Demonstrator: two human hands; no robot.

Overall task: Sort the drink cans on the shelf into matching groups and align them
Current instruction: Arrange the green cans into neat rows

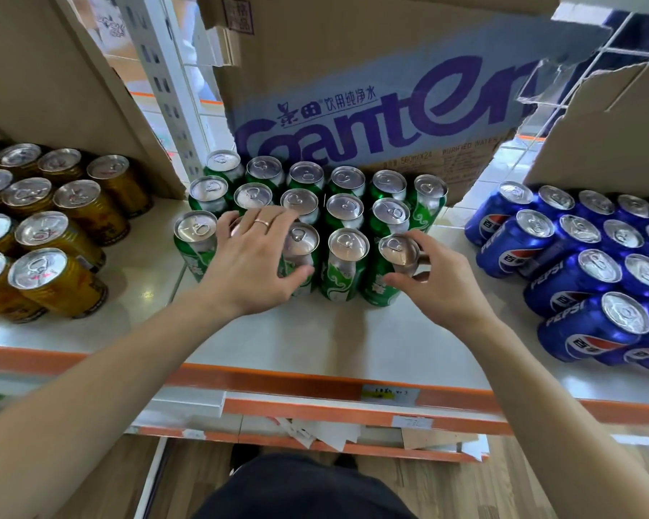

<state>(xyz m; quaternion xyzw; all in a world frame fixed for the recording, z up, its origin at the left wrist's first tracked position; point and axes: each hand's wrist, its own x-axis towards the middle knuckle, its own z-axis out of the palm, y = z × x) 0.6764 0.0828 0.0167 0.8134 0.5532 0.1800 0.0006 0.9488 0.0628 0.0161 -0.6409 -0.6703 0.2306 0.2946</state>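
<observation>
Several green cans [347,271] stand in rows at the middle of the white shelf [315,339]. My left hand [255,256] lies over a front-row green can, fingers spread across its top and thumb against the neighbouring can [302,256]. My right hand [435,271] grips the rightmost front green can [396,256] near its top, thumb in front and fingers behind. Gold cans [59,282] are grouped at the left. Blue Pepsi cans [592,324] are grouped at the right.
A large cardboard water carton [371,88] sits right behind the green cans. More cardboard stands at back left [53,69] and back right [607,136]. The shelf's orange front edge [315,380] runs below my arms, with bare shelf in front of the green cans.
</observation>
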